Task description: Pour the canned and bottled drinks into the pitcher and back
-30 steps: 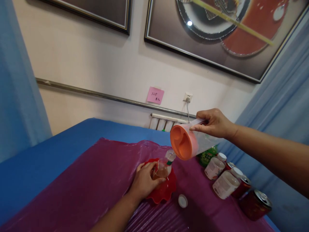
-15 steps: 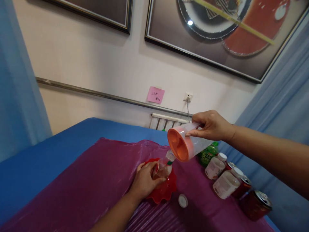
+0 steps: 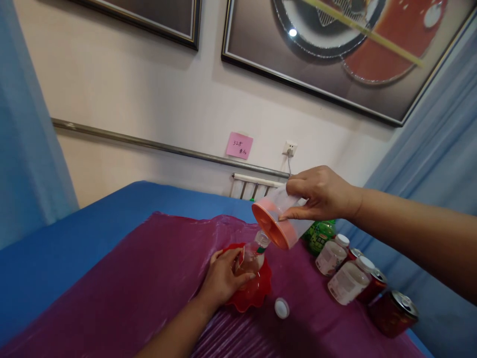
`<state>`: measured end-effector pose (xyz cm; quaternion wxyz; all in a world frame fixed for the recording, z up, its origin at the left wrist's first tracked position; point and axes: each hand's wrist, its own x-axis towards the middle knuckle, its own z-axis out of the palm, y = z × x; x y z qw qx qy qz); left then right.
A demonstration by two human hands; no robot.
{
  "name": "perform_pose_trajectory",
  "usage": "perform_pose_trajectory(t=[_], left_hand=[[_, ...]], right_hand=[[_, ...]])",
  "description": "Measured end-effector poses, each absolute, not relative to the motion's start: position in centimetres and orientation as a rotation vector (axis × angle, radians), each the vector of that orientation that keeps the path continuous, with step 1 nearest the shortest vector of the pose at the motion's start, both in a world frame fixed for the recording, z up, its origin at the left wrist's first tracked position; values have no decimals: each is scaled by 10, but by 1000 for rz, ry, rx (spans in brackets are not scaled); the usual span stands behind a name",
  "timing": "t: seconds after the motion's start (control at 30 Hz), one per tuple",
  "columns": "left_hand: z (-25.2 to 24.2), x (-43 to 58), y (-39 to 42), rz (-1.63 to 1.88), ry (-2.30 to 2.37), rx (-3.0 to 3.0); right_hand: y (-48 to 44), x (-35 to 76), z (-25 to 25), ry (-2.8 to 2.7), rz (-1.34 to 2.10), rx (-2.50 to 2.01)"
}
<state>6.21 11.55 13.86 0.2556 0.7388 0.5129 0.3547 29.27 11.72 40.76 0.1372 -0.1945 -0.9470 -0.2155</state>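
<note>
My left hand (image 3: 222, 279) is wrapped round a small clear bottle (image 3: 252, 256) of pale orange liquid, which stands uncapped in a red bowl (image 3: 257, 292). My right hand (image 3: 320, 195) grips a clear jug with an orange lid (image 3: 278, 223), tipped sideways with its lid just above and right of the bottle's mouth. A white bottle cap (image 3: 282, 308) lies on the purple cloth (image 3: 141, 288) right of the bowl.
A green bottle (image 3: 320, 235), two white jars (image 3: 345, 278) and red cans (image 3: 393, 313) stand at the right on the cloth. A blue sheet (image 3: 93, 223) covers the table beyond. Framed pictures, a pink note (image 3: 239, 145) and a wall socket (image 3: 289, 148) are on the wall behind.
My right hand has brought the jug down and to the left, tilting it further towards the bottle's mouth. My left hand and the bottle have stayed put.
</note>
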Motion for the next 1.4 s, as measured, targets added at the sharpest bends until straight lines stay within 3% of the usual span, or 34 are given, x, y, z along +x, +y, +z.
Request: perform_pose_trajectory(t=[0.5, 1.0, 1.17, 1.27, 1.4], left_hand=[[134, 62, 117, 935, 1422, 2012], [122, 61, 126, 933, 1445, 1986], [123, 62, 127, 920, 1467, 2051], [125, 62, 126, 920, 1486, 2079], [125, 63, 125, 928, 1512, 2073]], right_hand=[[106, 290, 405, -2743, -783, -418], [115, 315, 386, -2535, -640, -595], [126, 336, 340, -2053, -437, -896], [135, 350, 290, -1535, -130, -1157], [145, 360, 218, -1259, 36, -1262]])
